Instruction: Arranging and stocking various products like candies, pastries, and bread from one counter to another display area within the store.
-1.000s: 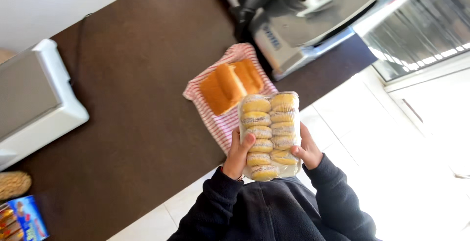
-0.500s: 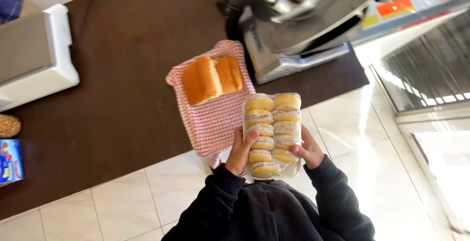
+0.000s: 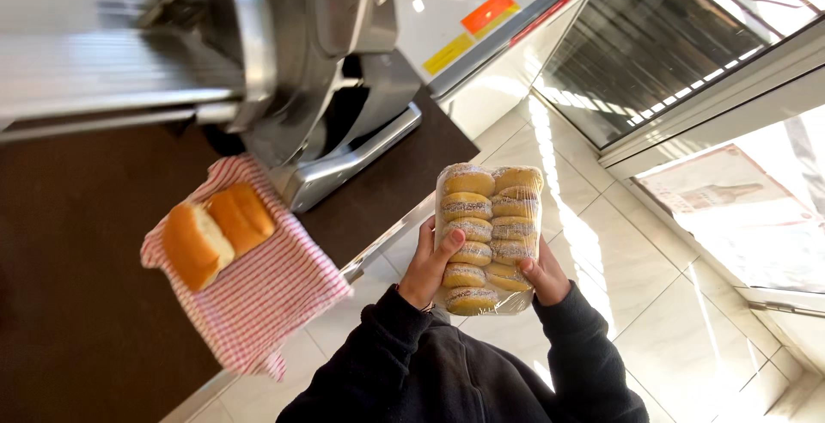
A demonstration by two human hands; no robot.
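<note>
In the head view, we hold a clear plastic pack of round filled buns (image 3: 487, 238) with both hands, in the middle of the frame and a little to the right, above the pale floor tiles (image 3: 687, 337). Our left hand (image 3: 427, 264) grips the left edge of the pack; its thumb lies on the front, over the lower buns, and the other fingers go behind the pack, so we cannot tell how far they are spread. Our right hand (image 3: 547, 279) clamps the lower right corner, with the thumb pressed against the plastic.

The pack has two columns of buns. Its long axis runs from the bottom of the frame up, tilted slightly to the right, and the far end points to the upper right.

At the left, two bread rolls (image 3: 216, 232) lie on a red checked cloth (image 3: 258, 303), which rests on a dark brown counter (image 3: 77, 303). Just beside the cloth, in the upper left, stands a metal slicing machine (image 3: 284, 62).
</note>
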